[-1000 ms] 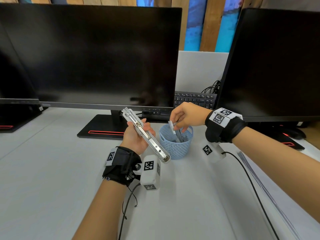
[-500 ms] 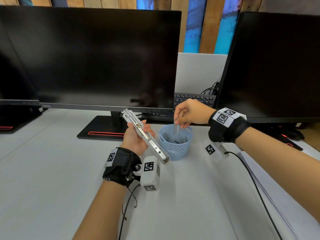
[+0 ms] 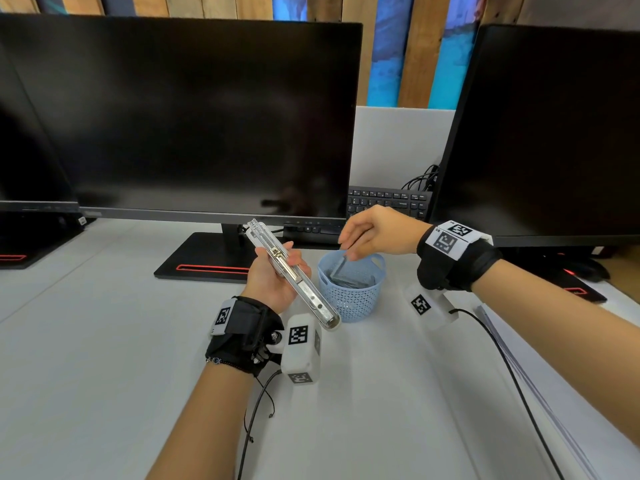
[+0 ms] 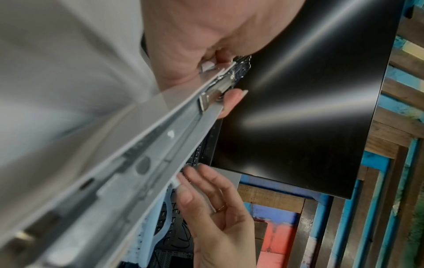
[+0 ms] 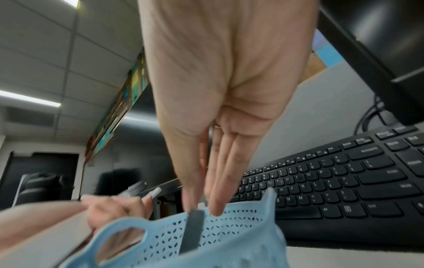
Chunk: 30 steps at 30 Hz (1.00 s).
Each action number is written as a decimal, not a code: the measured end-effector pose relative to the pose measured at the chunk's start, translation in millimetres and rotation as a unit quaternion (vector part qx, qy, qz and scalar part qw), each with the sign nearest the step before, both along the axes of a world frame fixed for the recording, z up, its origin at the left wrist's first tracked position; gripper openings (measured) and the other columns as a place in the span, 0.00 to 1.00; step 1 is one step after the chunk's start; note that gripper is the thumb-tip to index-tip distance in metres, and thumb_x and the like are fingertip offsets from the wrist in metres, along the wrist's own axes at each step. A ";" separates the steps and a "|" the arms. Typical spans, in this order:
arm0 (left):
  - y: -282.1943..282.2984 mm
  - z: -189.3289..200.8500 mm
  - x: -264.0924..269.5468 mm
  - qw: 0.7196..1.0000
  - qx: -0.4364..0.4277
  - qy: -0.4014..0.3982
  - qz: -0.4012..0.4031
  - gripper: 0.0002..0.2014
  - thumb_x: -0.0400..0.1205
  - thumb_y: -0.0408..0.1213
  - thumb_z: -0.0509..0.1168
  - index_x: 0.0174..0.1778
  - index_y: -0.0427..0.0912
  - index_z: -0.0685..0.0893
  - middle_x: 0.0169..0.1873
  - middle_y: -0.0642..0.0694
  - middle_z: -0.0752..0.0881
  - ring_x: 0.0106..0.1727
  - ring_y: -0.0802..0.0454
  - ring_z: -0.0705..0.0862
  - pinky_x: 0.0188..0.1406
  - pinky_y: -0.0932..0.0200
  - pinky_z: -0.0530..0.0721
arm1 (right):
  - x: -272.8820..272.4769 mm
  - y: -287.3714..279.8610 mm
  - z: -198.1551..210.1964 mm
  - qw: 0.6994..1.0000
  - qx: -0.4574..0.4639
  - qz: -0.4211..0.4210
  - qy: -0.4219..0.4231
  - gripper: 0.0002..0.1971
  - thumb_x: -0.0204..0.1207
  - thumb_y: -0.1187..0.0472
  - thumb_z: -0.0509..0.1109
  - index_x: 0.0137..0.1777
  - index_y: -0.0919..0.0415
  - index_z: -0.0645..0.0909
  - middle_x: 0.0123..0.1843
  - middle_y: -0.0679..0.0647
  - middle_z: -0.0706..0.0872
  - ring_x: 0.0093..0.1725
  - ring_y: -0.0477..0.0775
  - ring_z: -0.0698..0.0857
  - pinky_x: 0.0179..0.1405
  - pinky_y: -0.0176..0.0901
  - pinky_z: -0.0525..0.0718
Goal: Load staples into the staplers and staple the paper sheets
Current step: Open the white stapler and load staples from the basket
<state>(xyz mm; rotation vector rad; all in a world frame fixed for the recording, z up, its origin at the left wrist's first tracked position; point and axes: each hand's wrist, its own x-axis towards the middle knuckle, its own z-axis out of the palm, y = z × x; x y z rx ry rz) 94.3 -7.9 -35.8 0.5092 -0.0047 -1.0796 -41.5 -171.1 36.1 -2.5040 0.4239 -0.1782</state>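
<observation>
My left hand (image 3: 277, 271) grips a silver stapler (image 3: 294, 278), swung open into one long bar that slants from upper left to lower right above the desk. The left wrist view shows its open metal channel (image 4: 137, 163) up close. To the right, my right hand (image 3: 349, 252) hovers over a small blue perforated basket (image 3: 349, 301). Its thumb and fingers pinch the top end of a grey staple strip (image 3: 338, 268), whose lower end still dips into the basket. In the right wrist view the strip (image 5: 192, 232) hangs from my fingertips (image 5: 214, 208) inside the basket (image 5: 241, 241).
A large black monitor (image 3: 180, 116) stands right behind the hands, with another monitor (image 3: 554, 133) at the right and a black keyboard (image 3: 388, 200) between them. Paper sheets (image 3: 554, 393) lie along the desk's right edge. Sensor cables (image 3: 502, 358) trail from both wrists.
My right hand rose out of the basket, drawing one staple strip up with it. The left hand and the open stapler stayed in place.
</observation>
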 end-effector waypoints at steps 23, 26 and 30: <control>-2.0 1.6 -0.3 1.000 0.008 -0.003 0.002 0.23 0.88 0.55 0.45 0.60 0.40 0.74 0.25 0.48 0.71 0.18 0.58 0.69 0.26 0.65 0.73 | 31.8 30.5 -17.2 0.909 -0.274 0.036 0.313 0.12 0.74 0.65 0.71 0.58 0.60 0.86 0.53 0.54 0.91 0.44 0.51 0.84 0.31 0.33 0.79; -1.7 0.8 -0.7 1.000 0.007 -0.003 -0.001 0.23 0.88 0.55 0.45 0.61 0.40 0.74 0.25 0.48 0.71 0.18 0.57 0.69 0.25 0.65 0.73 | 30.6 30.9 -16.4 0.912 -0.262 0.046 0.312 0.10 0.74 0.66 0.70 0.54 0.60 0.87 0.51 0.53 0.90 0.45 0.50 0.84 0.36 0.35 0.82; -1.5 -0.5 -0.4 1.000 0.009 -0.010 0.003 0.23 0.88 0.55 0.45 0.60 0.39 0.74 0.25 0.47 0.72 0.18 0.57 0.69 0.24 0.64 0.74 | 26.8 30.6 -15.6 0.927 -0.247 0.049 0.277 0.08 0.74 0.67 0.69 0.49 0.61 0.89 0.46 0.53 0.90 0.43 0.48 0.84 0.39 0.35 0.83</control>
